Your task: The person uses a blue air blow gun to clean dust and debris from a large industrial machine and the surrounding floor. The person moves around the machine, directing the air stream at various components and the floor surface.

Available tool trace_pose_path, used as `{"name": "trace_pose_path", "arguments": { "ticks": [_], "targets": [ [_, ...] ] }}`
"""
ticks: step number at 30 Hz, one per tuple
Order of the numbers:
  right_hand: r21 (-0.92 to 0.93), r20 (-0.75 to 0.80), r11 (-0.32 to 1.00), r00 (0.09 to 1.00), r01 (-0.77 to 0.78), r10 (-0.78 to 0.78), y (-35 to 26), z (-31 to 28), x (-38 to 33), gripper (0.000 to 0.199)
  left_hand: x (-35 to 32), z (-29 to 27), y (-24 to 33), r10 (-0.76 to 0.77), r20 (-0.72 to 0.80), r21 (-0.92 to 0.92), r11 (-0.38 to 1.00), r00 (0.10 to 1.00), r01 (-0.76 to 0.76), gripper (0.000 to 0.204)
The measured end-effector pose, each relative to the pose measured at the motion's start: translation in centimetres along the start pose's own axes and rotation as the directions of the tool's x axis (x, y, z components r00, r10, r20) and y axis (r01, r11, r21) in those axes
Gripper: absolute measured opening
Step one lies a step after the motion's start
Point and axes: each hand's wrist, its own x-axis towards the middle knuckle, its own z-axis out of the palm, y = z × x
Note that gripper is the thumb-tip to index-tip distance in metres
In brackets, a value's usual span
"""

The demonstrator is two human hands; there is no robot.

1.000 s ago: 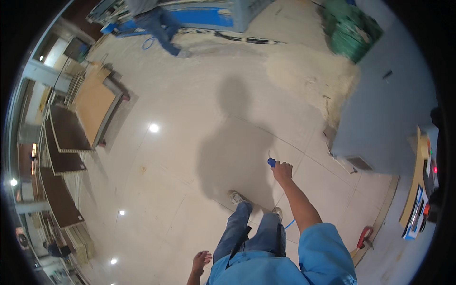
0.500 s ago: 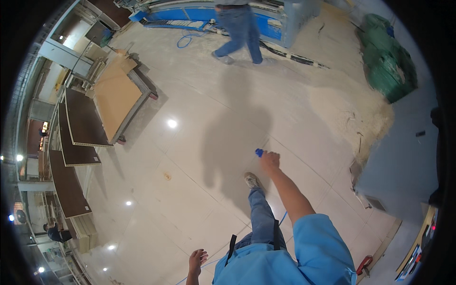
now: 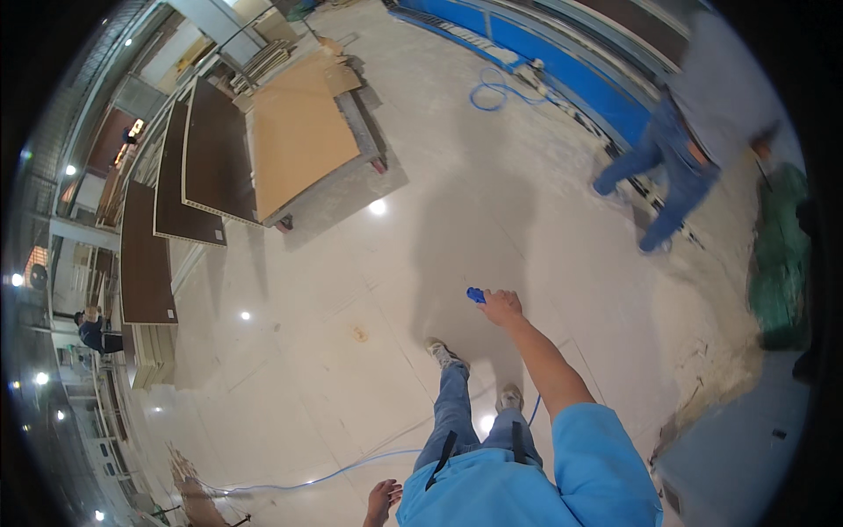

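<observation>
My right hand [image 3: 503,307] reaches out ahead of me over the floor, its fingers wrapped round a small blue object [image 3: 476,295]. The object's front sticks out to the left of the fist; its exact kind does not show. Low by my left side hangs my left hand [image 3: 382,499], fingers loosely apart, with nothing in it that I can see. A thin blue hose [image 3: 351,465] trails over the floor behind my legs, and a piece of it shows beside my right leg. Whether it joins the held object is hidden.
A low cart [image 3: 347,132] carries a tan board [image 3: 294,132] at the far left, with dark brown panels [image 3: 215,149] beside it. Another person [image 3: 676,149] walks at the right, near a blue machine [image 3: 606,88]. Sawdust [image 3: 711,351] and a green sack [image 3: 781,263] lie beyond.
I have stepped forward and my view has turned right. The other person has passed from the top middle to the right. My right hand still grips the blue object.
</observation>
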Motion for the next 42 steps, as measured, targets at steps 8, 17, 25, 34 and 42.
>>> {"name": "trace_pose_path", "arguments": {
  "ticks": [8, 17, 25, 34, 42],
  "targets": [
    [-0.097, 0.004, 0.973, 0.978, -0.208, 0.209, -9.5, -7.8, 20.2, 0.047, 9.1, -5.6, 13.7, 0.048, -0.011, -0.207, 0.977, 0.999, -0.049, 0.038],
    [-0.111, 0.178, 0.909, 0.908, 0.402, -0.38, -30.1, -6.6, 33.1, 0.048, 13.4, -10.1, 40.2, 0.221, -0.118, -0.188, 0.952, 0.968, -0.241, 0.039],
    [-0.085, 0.183, 0.898, 0.893, 0.432, -0.412, -50.6, -3.4, 50.8, 0.026, 16.5, -11.3, 49.2, -0.011, -0.074, -0.113, 0.994, 0.997, 0.003, 0.04],
    [0.001, 0.071, 0.992, 0.99, -0.126, 0.125, -50.9, -3.9, 68.9, 0.029, 24.5, -18.3, 53.4, -0.176, 0.059, -0.196, 0.963, 0.983, 0.184, 0.038],
    [-0.046, 0.238, 0.948, 0.918, -0.316, 0.317, -39.8, -9.4, 70.6, 0.044, 30.7, -23.1, 68.9, -0.029, -0.058, -0.149, 0.989, 0.998, 0.021, 0.033]
  ]
}}
